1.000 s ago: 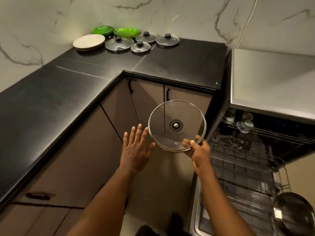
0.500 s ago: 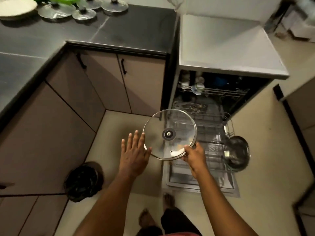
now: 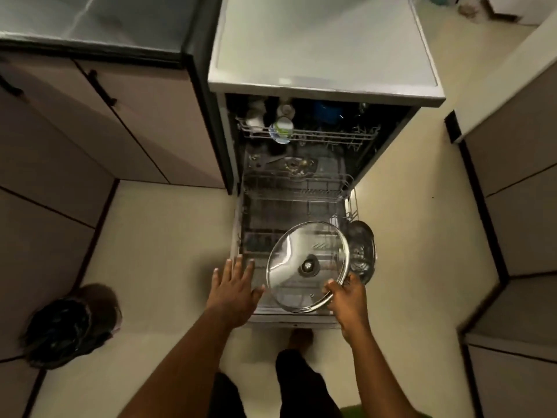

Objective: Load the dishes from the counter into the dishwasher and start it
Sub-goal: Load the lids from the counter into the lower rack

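Observation:
A round glass lid (image 3: 304,260) with a metal rim hangs over the front of the pulled-out lower rack (image 3: 289,206) of the open dishwasher (image 3: 325,82). My right hand (image 3: 348,300) pinches the lid's rim at its lower right edge. To the lid's left my left hand (image 3: 233,289) is spread flat with straight fingers, holding nothing, just apart from the rim. A steel pan (image 3: 361,254) stands on edge at the rack's right side. The upper rack (image 3: 304,134) holds cups and small items.
The black counter (image 3: 90,28) and brown cabinet doors (image 3: 144,116) stand to the left. A black bag (image 3: 63,330) lies on the floor at lower left. More cabinets (image 3: 518,206) line the right. Beige floor lies on both sides of the dishwasher door.
The view has swung down from the counter to the dishwasher. The lid, still in my right hand, has moved from in front of the cabinets to above the lower rack.

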`<state>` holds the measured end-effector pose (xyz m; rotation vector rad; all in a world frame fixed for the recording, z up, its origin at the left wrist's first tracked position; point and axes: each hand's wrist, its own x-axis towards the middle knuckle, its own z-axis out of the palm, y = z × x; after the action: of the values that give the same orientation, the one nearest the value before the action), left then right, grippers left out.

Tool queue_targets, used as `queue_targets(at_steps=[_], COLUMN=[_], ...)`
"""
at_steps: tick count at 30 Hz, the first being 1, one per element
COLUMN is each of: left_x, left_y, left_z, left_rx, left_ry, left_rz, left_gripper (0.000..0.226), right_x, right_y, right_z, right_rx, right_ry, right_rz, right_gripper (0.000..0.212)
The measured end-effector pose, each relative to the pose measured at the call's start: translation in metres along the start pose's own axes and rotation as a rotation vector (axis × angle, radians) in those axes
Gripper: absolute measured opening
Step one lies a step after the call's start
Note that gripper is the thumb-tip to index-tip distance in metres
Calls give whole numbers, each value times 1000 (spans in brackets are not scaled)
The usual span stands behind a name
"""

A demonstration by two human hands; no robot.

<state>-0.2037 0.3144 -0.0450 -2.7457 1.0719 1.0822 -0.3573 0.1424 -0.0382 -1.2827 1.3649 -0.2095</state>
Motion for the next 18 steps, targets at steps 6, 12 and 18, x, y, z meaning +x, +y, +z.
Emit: queue_targets(at_steps=[6,12,18], left_x=[87,211,310], left_y=[60,93,106], left_z=[52,106,159], left_rx=[44,132,174], left_ry=[-121,-194,-265], left_rz=[73,128,142], left_gripper=[72,73,75], right_x=[79,166,221], right_y=[17,58,89], right_z=[-39,-50,-50], right_rx=[-222,-413,-509], right_ry=[120,164,223], right_rz=[-51,-153,-181], right_gripper=[25,22,25])
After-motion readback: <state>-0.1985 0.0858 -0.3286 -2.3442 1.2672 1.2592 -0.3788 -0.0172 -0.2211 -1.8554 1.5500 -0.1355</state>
